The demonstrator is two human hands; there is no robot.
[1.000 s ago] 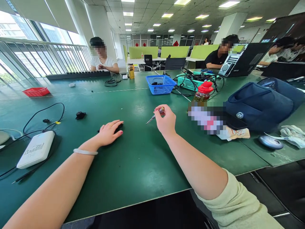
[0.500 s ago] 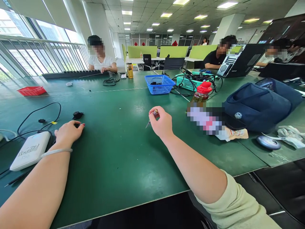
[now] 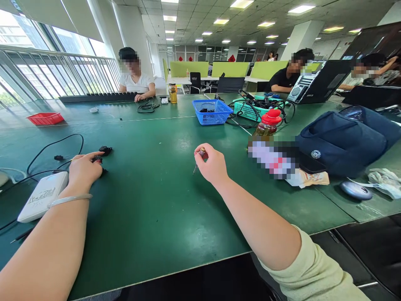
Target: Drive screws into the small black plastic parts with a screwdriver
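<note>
**You steady a small screwdriver (image 3: 198,161) in your right hand (image 3: 213,165) at a green worktable (image 3: 163,200), your left hand (image 3: 82,170) laid over a small black part (image 3: 97,159).**

The screwdriver hangs tip-down, pinched tight between your thumb and fingertips above the middle of the table. Your left fingers curl over the part on the tabletop near a white box (image 3: 42,196), and it cannot be told whether they actually grip it. A second black piece (image 3: 105,149) lies just beyond. Farther back, a blue basket (image 3: 211,112) holds a few dark pieces. Beside it a teal basket (image 3: 247,109) is heaped with black cables, and the contents of the red tray (image 3: 45,118) at far left are unreadable. A red-capped bottle (image 3: 267,124) and a jar (image 3: 172,93) both hold amber liquid. A navy bag (image 3: 341,140) lies at right.
</note>
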